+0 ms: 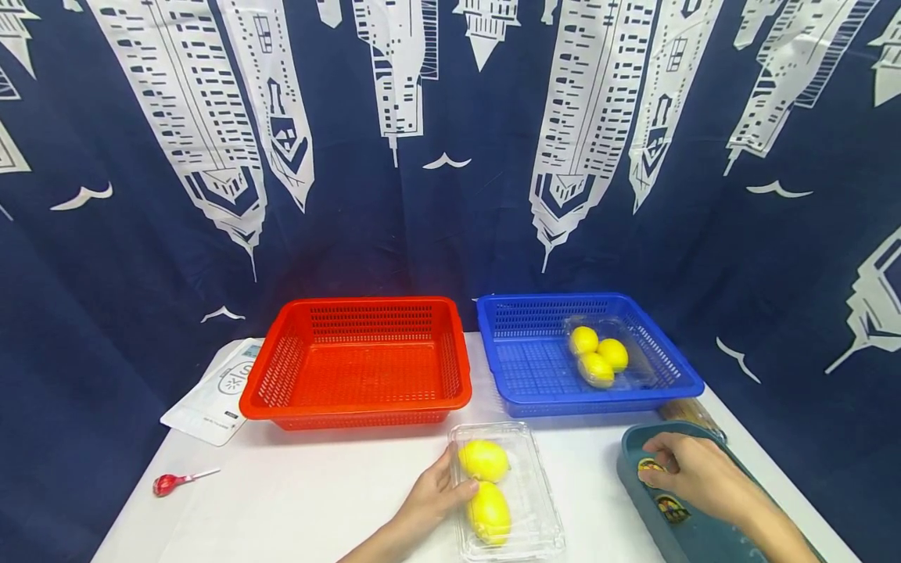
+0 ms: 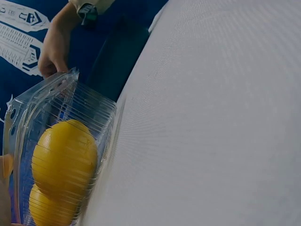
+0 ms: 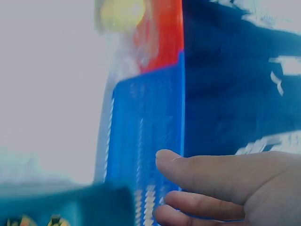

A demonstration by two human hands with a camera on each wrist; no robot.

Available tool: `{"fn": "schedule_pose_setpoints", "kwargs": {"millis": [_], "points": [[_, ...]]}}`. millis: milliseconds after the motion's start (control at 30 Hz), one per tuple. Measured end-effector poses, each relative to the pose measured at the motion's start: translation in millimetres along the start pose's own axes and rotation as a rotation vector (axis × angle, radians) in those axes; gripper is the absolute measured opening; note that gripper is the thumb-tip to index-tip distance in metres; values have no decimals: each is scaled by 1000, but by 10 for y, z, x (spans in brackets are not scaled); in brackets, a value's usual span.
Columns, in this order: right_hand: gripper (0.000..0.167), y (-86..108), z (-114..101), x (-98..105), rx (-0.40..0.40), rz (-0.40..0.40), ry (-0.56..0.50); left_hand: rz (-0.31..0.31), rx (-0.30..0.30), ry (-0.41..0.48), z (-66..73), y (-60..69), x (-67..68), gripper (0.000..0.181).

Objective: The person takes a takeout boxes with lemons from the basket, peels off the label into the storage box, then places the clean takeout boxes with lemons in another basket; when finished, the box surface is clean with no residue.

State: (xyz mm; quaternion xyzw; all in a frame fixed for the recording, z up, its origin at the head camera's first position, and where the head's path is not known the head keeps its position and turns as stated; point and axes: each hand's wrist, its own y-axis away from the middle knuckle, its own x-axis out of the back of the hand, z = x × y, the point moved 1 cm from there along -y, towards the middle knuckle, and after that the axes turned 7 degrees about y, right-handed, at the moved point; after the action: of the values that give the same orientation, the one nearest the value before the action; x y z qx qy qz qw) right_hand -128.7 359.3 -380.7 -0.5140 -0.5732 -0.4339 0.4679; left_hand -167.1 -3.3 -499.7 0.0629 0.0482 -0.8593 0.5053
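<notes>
My left hand (image 1: 438,494) grips the left side of a clear plastic clamshell box (image 1: 531,500), its thumb over the top edge. Two lemons (image 1: 486,460) lie inside in a row; the left wrist view shows them through the ribbed wall of the box (image 2: 96,106). Over a teal bin (image 1: 633,481) at the right hovers my right hand (image 1: 704,475), fingers loosely bent. Below it are small round dark items with colourful pictures (image 1: 672,508). In the right wrist view the right hand (image 3: 221,188) has nothing between thumb and fingers.
A red basket (image 1: 352,414) stands at the back left. Beside it a blue basket (image 1: 521,375) holds another clear box with three lemons (image 1: 597,370). A white packet (image 1: 204,418) and a red lollipop (image 1: 165,485) lie left. Something brownish in clear wrap (image 1: 693,413) sits behind the bin.
</notes>
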Motion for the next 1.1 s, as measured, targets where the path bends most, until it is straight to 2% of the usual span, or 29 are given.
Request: {"fn": "schedule_pose_setpoints", "kwargs": {"millis": [200,433,533,700,867,1000,1100], "points": [[42,32,-228,38,-4,7,-24,4,0,0,-2,-2,6,85],[36,86,-424,39,54,97,-24,0,-11,-1,-32,-11,19,85],[34,120,-537,28,52,121,-37,-3,-13,7,-37,-15,20,85],[38,161,-728,-57,29,115,-85,-3,-16,25,-42,-21,21,86],[39,146,-873,-234,31,93,-177,2,-12,63,-45,-31,28,88],[40,76,-954,-417,25,77,-306,2,-8,89,-45,-42,42,91],[45,1,-987,-551,-26,42,-428,-3,-3,98,-43,-41,51,92]]}}
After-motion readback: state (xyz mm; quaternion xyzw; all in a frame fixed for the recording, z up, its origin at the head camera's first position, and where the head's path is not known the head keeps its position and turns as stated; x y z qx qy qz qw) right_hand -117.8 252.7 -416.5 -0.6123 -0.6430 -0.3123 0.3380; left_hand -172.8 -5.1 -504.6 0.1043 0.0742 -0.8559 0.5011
